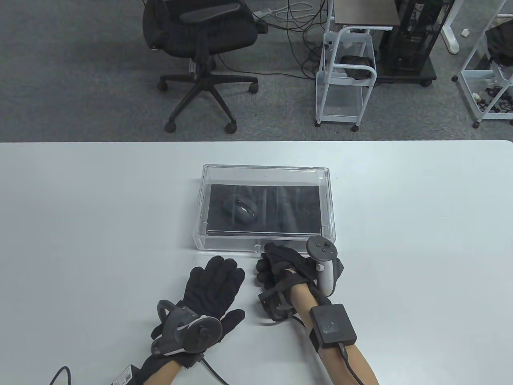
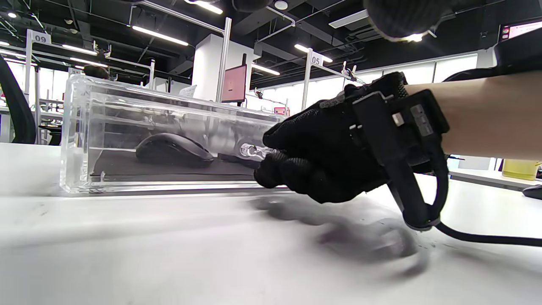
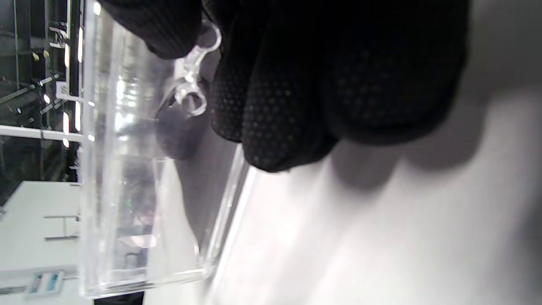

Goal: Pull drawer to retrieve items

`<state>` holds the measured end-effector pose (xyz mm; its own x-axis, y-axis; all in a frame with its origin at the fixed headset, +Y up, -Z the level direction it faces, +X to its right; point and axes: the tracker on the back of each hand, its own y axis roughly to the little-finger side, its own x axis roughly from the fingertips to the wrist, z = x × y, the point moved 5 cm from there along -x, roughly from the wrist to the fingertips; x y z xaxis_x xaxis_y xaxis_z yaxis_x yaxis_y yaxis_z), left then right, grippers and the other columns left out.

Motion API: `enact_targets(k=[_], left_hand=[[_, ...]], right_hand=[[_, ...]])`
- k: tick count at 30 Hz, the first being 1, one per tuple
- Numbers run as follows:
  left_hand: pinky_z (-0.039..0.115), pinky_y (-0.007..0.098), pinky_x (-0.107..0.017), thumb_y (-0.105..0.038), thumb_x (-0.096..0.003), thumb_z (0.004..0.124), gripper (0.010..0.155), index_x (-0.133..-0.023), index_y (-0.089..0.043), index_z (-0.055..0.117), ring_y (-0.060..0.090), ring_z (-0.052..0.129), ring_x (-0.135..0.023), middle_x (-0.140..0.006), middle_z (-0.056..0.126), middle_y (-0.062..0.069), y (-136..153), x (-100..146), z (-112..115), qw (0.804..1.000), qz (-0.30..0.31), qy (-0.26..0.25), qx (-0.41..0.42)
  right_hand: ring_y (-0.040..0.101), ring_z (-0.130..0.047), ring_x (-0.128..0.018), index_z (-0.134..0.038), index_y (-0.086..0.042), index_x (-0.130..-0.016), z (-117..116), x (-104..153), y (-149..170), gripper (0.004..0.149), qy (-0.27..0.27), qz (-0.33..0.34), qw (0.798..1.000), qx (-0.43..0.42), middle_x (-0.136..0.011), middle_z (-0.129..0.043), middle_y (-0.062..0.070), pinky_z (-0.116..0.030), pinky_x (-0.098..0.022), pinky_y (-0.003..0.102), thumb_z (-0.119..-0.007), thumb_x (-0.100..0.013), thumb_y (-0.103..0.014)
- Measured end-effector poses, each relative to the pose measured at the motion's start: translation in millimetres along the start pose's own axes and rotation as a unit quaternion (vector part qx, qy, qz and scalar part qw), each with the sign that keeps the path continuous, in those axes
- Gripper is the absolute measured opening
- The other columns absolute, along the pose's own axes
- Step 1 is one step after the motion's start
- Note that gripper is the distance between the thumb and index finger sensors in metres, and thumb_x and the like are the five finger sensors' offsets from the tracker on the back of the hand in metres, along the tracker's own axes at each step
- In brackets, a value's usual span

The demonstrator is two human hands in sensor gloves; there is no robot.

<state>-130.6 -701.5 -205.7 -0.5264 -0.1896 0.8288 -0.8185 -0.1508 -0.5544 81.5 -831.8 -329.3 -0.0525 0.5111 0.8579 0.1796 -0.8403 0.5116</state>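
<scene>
A clear acrylic drawer box [image 1: 264, 167] stands in the middle of the white table. A black mouse [image 1: 240, 210] lies inside it on a dark mat, to the left. The drawer looks closed. My right hand [image 1: 267, 252] is at the middle of the box's front and pinches the small clear drawer handle [image 3: 192, 84] between thumb and fingers [image 3: 288, 93]. The left wrist view shows the box [image 2: 76, 135], the mouse [image 2: 173, 150], the right hand [image 2: 296, 165] and the handle [image 2: 252, 150]. My left hand [image 1: 218, 270] rests flat and open on the table, in front of the box and apart from it.
The white table [image 1: 80, 224] reaches its far edge just behind the box. Beyond it, on the grey carpet, stand a black office chair [image 1: 204, 44] and a white wire trolley [image 1: 346, 80]. A cable [image 1: 60, 375] lies at the near left.
</scene>
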Motion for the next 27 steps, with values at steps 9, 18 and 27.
enact_targets(k=[9,18,27], left_hand=[[0.042,0.074,-0.076,-0.059,-0.0496,0.066,0.090,-0.117,-0.023,0.018,0.044,0.032,-0.117,-0.126,0.031,0.014,2.3,-0.1,1.3,1.000,-0.006,-0.004,0.004],[0.042,0.074,-0.077,-0.059,-0.0496,0.066,0.090,-0.117,-0.023,0.019,0.044,0.032,-0.117,-0.126,0.031,0.014,5.0,0.0,-3.0,1.000,-0.005,-0.009,0.017],[0.042,0.074,-0.076,-0.059,-0.0496,0.066,0.090,-0.117,-0.023,0.019,0.044,0.032,-0.117,-0.126,0.031,0.014,0.2,0.6,-5.4,1.000,0.005,-0.013,0.015]], right_hand=[[0.012,-0.108,-0.019,-0.089,0.009,-0.076,5.6,4.2,-7.7,0.056,0.048,0.041,0.998,0.026,-0.041,-0.105,-0.001,-0.098,-0.012,0.032,-0.076,-0.053,-0.040],[0.015,-0.110,-0.017,-0.089,0.010,-0.075,-0.9,44.9,14.1,0.055,0.019,0.038,0.998,0.036,-0.038,-0.106,0.001,-0.099,-0.010,0.035,-0.078,-0.051,-0.039],[0.015,-0.111,-0.017,-0.090,0.008,-0.075,-9.9,98.0,41.5,0.054,-0.014,0.020,0.998,0.059,-0.038,-0.107,0.000,-0.099,-0.010,0.035,-0.079,-0.051,-0.039]])
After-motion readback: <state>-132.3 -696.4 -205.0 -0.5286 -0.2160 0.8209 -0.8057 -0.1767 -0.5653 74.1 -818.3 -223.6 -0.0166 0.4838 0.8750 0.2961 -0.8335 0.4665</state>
